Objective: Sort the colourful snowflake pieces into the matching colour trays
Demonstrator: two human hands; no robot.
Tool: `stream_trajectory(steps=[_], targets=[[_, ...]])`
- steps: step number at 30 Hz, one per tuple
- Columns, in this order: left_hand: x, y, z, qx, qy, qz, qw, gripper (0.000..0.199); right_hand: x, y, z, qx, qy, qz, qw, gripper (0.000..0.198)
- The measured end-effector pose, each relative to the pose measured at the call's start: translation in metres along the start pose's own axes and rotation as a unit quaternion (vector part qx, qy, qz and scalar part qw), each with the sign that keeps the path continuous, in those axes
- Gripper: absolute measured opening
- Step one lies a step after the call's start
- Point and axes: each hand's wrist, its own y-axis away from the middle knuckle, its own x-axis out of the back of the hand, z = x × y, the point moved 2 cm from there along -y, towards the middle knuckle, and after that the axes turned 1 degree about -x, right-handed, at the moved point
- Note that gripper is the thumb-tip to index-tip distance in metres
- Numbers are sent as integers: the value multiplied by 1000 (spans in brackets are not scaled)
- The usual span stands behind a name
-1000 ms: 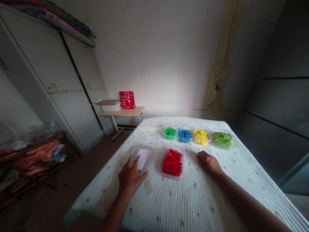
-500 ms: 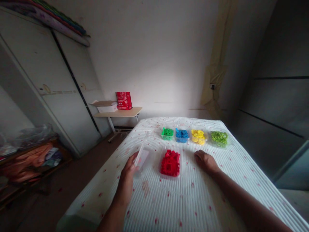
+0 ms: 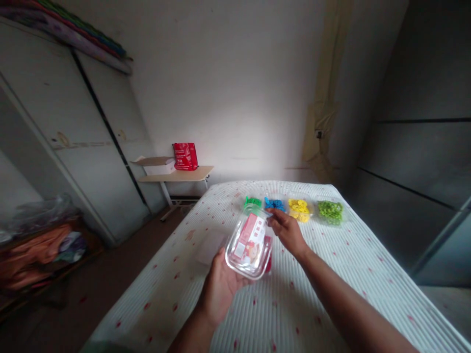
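A clear plastic lid (image 3: 247, 245) with a pink and white label is held up, tilted, over the bed. My left hand (image 3: 225, 287) grips its lower left edge. The fingers of my right hand (image 3: 289, 231) are closed on its upper right edge. Behind the lid, a clear box of red plastic pieces (image 3: 270, 260) is mostly hidden. To the left, a pale, see-through flat item (image 3: 209, 246) lies on the sheet; I cannot tell exactly what it is.
Along the far side stand clear boxes of green pieces (image 3: 253, 201), blue pieces (image 3: 274, 203), yellow pieces (image 3: 299, 210) and light green pieces (image 3: 330, 212). The bed (image 3: 257, 323) has a striped sheet. A small table (image 3: 198, 172) carries a red bag (image 3: 185, 157) and a white box (image 3: 159, 165).
My left hand has brought the lid right, above the red pieces, and turned its label into view. My right hand has moved left from the sheet and taken the lid's edge.
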Motion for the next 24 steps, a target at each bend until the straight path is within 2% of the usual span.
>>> stream_trajectory(steps=[1,2,3,5,8,9,11,13,16,21,24], targets=[[5,-4,1,-29,-91,40,995,49,1,-4,7,-17,11,0,1000,38],[10,-7,3,-59,-189,76,977,44,1,-8,14,-35,25,-7,999,38],[15,-11,5,-85,-291,104,947,40,2,-11,21,-52,43,-16,998,36],[20,-18,9,-112,-487,144,854,36,3,-17,33,-81,84,-33,993,31],[21,-22,10,-93,-699,163,690,38,3,-20,46,-111,137,-39,984,24],[19,-22,9,-79,-739,161,650,39,3,-21,48,-117,151,-41,981,23],[16,-21,7,-51,-783,152,601,43,3,-21,52,-123,175,-43,976,22],[15,-20,4,-24,-805,145,575,49,2,-21,54,-119,195,-42,973,22],[16,-21,0,3,-814,135,566,53,0,-22,56,-116,219,-42,968,23],[22,-29,2,8,-787,131,602,47,-2,-21,63,-125,243,-33,961,21],[22,-37,12,-5,-766,140,627,54,-3,-19,69,-142,230,-16,963,19]])
